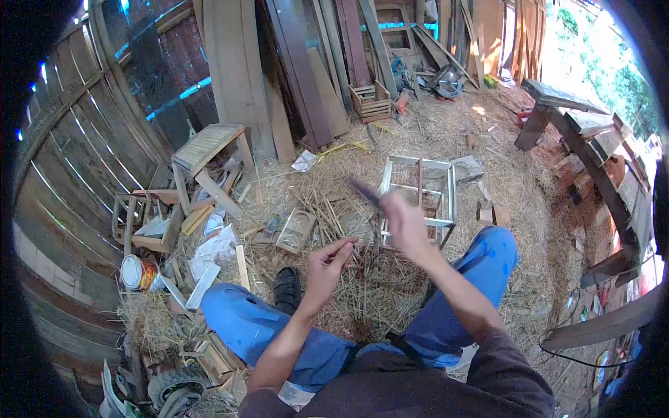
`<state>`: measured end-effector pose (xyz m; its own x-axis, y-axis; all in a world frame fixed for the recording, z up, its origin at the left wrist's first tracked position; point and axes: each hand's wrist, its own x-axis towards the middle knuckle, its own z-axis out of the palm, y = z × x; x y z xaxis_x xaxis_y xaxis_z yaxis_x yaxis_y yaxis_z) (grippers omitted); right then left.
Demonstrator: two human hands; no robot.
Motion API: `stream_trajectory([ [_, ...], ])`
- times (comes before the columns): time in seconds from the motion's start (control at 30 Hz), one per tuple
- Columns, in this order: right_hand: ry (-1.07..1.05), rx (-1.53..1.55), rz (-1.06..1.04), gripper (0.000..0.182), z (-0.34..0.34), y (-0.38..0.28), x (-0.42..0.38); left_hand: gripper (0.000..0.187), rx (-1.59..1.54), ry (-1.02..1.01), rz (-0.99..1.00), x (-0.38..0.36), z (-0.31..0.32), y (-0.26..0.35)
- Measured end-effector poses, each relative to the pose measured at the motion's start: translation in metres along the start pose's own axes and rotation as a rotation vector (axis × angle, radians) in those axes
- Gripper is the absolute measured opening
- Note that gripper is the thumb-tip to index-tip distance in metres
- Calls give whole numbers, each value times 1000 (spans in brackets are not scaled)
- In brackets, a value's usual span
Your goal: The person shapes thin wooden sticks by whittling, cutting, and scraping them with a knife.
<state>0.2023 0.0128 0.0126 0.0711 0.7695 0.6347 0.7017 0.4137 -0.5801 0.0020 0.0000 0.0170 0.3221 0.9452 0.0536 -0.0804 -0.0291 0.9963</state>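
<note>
My right hand [404, 226] is closed around a knife with a dark blade [366, 191]; hand and blade are blurred by motion, and the blade points up and left. Lower and to the left, my left hand [327, 272] is closed in a pinch, its fingertips pointing right. Whatever they hold, if anything, is too small to make out against the straw. Behind my right hand stands a small wooden frame [446, 198] with pale edges and thin bars, partly hidden by that hand. Thin sticks [333, 216] lie among the shavings beyond my left hand.
Straw-like shavings cover the ground. A small wooden stool [209, 150], a paint bucket [139, 272] and paper scraps [214, 247] are on the left. Boards [300, 70] lean at the back near a slatted crate [371, 101] and circular saw [446, 82]. A wooden bench [599, 153] stands right.
</note>
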Motion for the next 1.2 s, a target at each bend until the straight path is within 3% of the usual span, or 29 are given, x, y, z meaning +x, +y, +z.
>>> stream_trajectory([
  [0.07, 0, 46, 19, 12, 1, -4, -4, 27, 2, 5, -21, -1, 3, 3],
  [0.17, 21, 75, 234, 16, -21, -8, 23, 26, -26, 17, -63, -2, 0, 5],
  [0.2, 3, -28, 89, 14, -8, 7, 13, 26, -47, 17, -65, -1, 0, 2],
  [0.3, -114, -68, 44, 10, 6, 1, -10, 26, -38, 19, 18, 4, 2, -12],
  [0.33, 38, -13, 28, 11, 6, 4, -3, 26, -41, 14, 13, 1, 3, -7],
  [0.43, -42, 6, 214, 15, -12, 4, 13, 29, -48, -12, -14, -1, 1, 2],
  [0.47, -41, -85, 35, 15, 4, 9, -4, 29, -37, -9, -20, 3, 2, -3],
  [0.67, -9, 72, 183, 22, -11, -1, 14, 28, -39, -4, -12, 3, 1, -5],
  [0.77, -87, 13, 57, 21, 7, -4, -13, 28, -23, 7, -10, 3, 5, -8],
  [0.8, 26, 39, 77, 11, 8, -1, -1, 28, -9, 13, -1, 4, 3, -6],
  [0.9, 32, 45, 119, 10, -1, 0, 10, 28, 19, 20, 47, 4, 4, -3],
  [0.93, -85, -85, 28, 10, 4, -8, -3, 27, 22, 18, 39, 5, 5, -5],
  [0.97, -171, -8, 167, 12, 7, -17, -13, 27, 31, 12, 30, 5, 4, -7],
  [1.03, 27, 48, 95, 19, 9, -4, 0, 27, 39, 7, 38, 9, 2, -5],
  [1.2, 5, 18, 77, 23, -1, -3, 3, 28, 108, 8, 60, 9, 1, -4],
])
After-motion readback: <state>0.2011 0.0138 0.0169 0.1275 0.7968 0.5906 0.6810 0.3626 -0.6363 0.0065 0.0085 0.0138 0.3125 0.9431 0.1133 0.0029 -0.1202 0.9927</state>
